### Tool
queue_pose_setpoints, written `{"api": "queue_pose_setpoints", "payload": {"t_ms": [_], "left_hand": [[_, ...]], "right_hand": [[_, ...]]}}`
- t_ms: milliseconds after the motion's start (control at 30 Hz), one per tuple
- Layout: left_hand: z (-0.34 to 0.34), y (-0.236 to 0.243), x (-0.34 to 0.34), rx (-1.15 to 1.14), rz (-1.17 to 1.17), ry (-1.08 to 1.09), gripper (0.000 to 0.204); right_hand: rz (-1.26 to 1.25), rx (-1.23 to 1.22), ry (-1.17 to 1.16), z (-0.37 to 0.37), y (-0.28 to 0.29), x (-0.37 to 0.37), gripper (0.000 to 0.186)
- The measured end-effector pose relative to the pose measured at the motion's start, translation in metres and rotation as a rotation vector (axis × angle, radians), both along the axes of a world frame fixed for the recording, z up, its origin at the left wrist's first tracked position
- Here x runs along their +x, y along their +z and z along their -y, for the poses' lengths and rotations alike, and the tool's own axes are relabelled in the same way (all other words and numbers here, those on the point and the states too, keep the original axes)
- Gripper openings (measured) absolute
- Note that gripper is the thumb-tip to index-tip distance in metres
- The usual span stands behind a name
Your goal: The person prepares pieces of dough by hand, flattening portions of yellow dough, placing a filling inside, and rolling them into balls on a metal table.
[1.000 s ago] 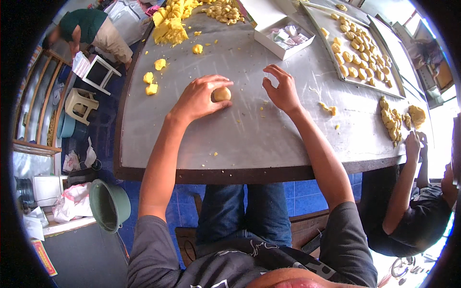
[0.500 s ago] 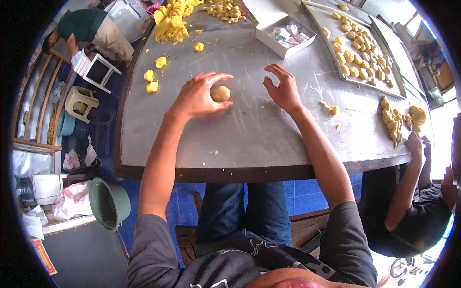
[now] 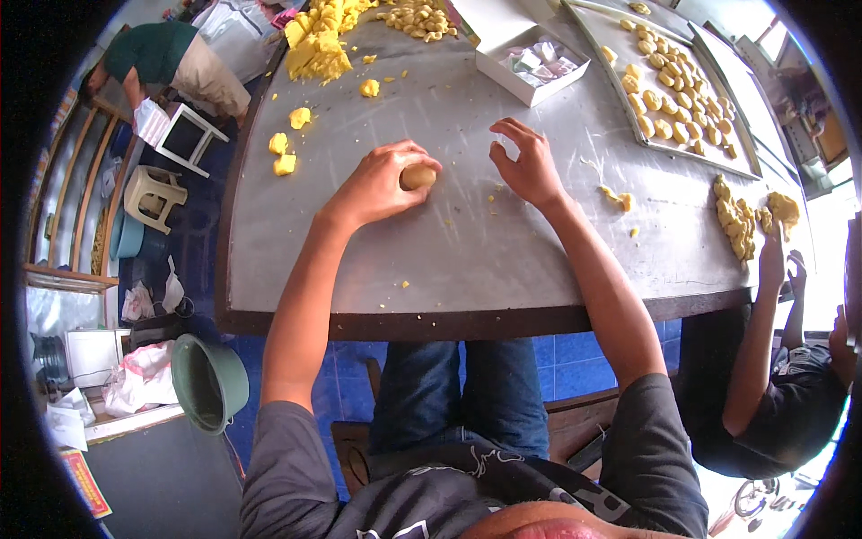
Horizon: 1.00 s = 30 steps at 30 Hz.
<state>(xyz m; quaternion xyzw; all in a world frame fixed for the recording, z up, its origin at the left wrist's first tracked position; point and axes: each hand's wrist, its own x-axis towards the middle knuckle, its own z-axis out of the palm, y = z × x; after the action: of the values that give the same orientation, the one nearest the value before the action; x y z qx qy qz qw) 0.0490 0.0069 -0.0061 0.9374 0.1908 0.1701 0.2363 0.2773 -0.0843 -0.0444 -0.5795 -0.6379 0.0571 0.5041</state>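
My left hand (image 3: 388, 181) is closed around a smooth, pale tan dough ball (image 3: 418, 177), low over the metal tabletop (image 3: 467, 260). Part of the ball is covered by the fingers and thumb. To its right, my right hand (image 3: 528, 163) is held with fingers curved and apart from the thumb, nothing between them. Crumbs lie on the metal between and below the hands. A few yellow lumps (image 3: 285, 164) sit to the left of my left hand. A flattened scrap of dough (image 3: 618, 198) lies right of my right forearm.
At the far left is a heap of yellow filling (image 3: 316, 49), beside a pile of small dough pieces (image 3: 420, 18). A white box (image 3: 533, 67) holds wrapped bundles. Shaped dough balls fill a tray (image 3: 639, 133) at the far right. A co-worker's hand (image 3: 772, 260) touches dough (image 3: 736, 220) at the right edge.
My left fingers and thumb have closed around the dough ball, which they only cupped loosely before. My right hand has barely moved. The co-worker's hand has shifted up to the dough.
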Motion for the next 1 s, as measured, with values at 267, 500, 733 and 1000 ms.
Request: {"api": "queue_pose_setpoints", "payload": {"t_ms": [267, 500, 733, 1000], "left_hand": [[0.016, 0.003, 0.007, 0.069, -0.045, 0.131, 0.021], [0.011, 0.007, -0.001, 0.087, -0.081, 0.099, 0.027], [0.004, 0.004, -0.004, 0.137, -0.076, -0.017, 0.030], [-0.004, -0.013, -0.009, 0.377, 0.043, -0.135, 0.037]], "right_hand": [[-0.026, -0.122, 0.002, 0.005, 0.007, -0.003, 0.026], [0.040, -0.009, 0.014, 0.000, -0.002, -0.003, 0.025], [0.060, 0.017, 0.015, 0.002, 0.000, 0.000, 0.025], [0.064, -0.017, 0.036, 0.004, 0.003, -0.001, 0.025]]}}
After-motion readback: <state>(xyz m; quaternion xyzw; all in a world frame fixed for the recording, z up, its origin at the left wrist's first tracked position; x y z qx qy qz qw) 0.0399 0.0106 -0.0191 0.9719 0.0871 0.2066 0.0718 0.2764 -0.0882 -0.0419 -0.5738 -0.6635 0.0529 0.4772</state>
